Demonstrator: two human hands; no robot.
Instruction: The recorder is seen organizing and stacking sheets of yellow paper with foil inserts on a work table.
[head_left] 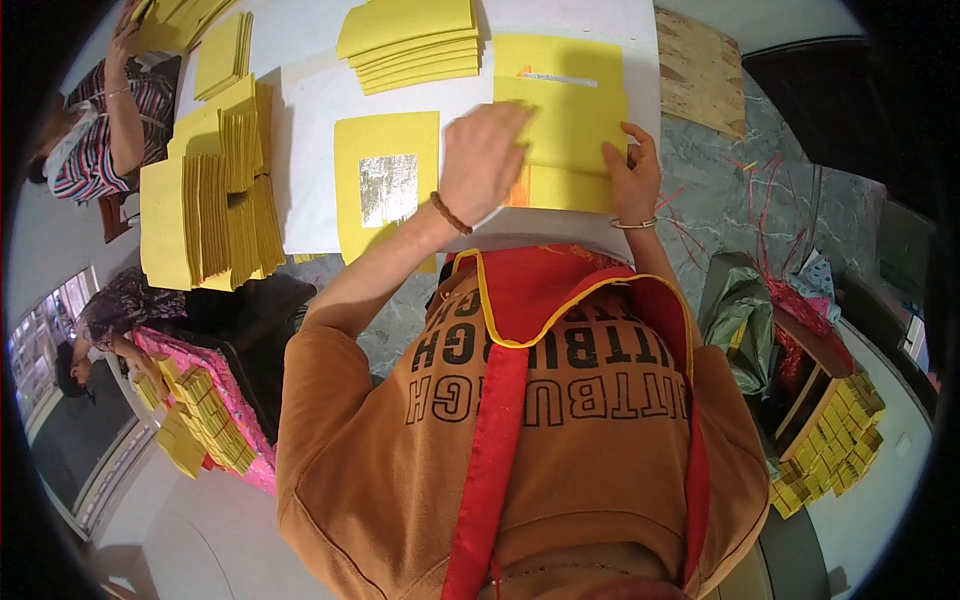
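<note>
In front of me on the white table lies a sheet of yellow paper (575, 135), partly folded over, with orange and silver marks showing at its edges. My right hand (635, 180) grips its right edge, thumb on top and fingers bent around the side. Over the sheet's left side is my left hand (482, 165), its fingers bent toward the paper and smeared by motion; whether they hold anything is hidden. Beside my left wrist a single yellow sheet with a silver foil patch (389, 190) lies flat. Beyond, yellow sheets (410, 45) are fanned in a pile.
Stacks of folded yellow paper (205, 215) stand along the left of the white table (310, 130). Two other people work at the left, one by a pink-covered table (235, 410). A wooden board (700, 70), red strings and a green bag (738, 320) are at the right, with yellow bundles (835, 440) below.
</note>
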